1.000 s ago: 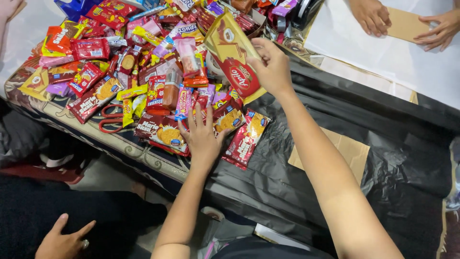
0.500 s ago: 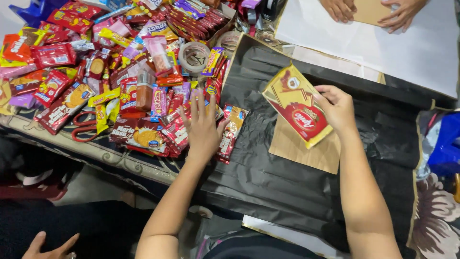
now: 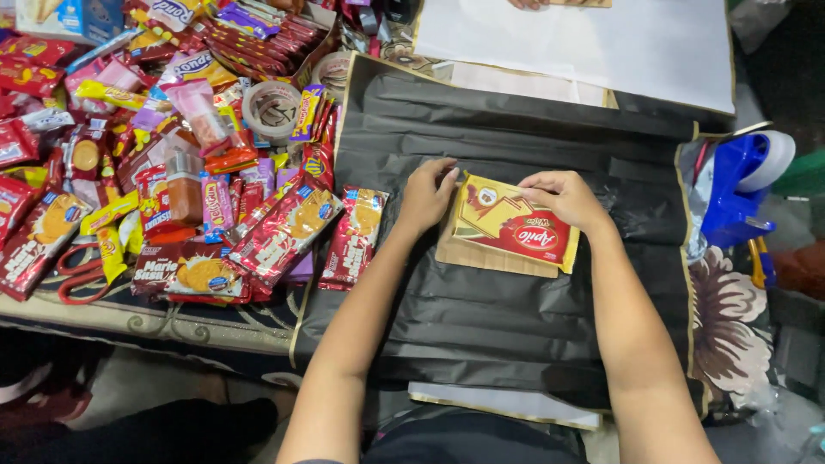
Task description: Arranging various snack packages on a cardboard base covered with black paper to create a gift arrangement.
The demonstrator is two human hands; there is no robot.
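Both bare forearms extend forward from the lower edge and converge slightly, the left hand [image 3: 426, 196] palm down with fingers curled loosely, the right hand [image 3: 563, 198] palm down with fingers bent, neither grip closed.

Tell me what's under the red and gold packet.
The packet lies on a brown card, which rests on black paper. Both hands touch it. The card's middle is covered.

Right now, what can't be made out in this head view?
- Brown card: mostly hidden under the red-and-gold packet.
- Left hand, right hand: undersides out of sight.
- Another person's hands: cut by the top edge.
- Red scissors: blades buried under snack packets.
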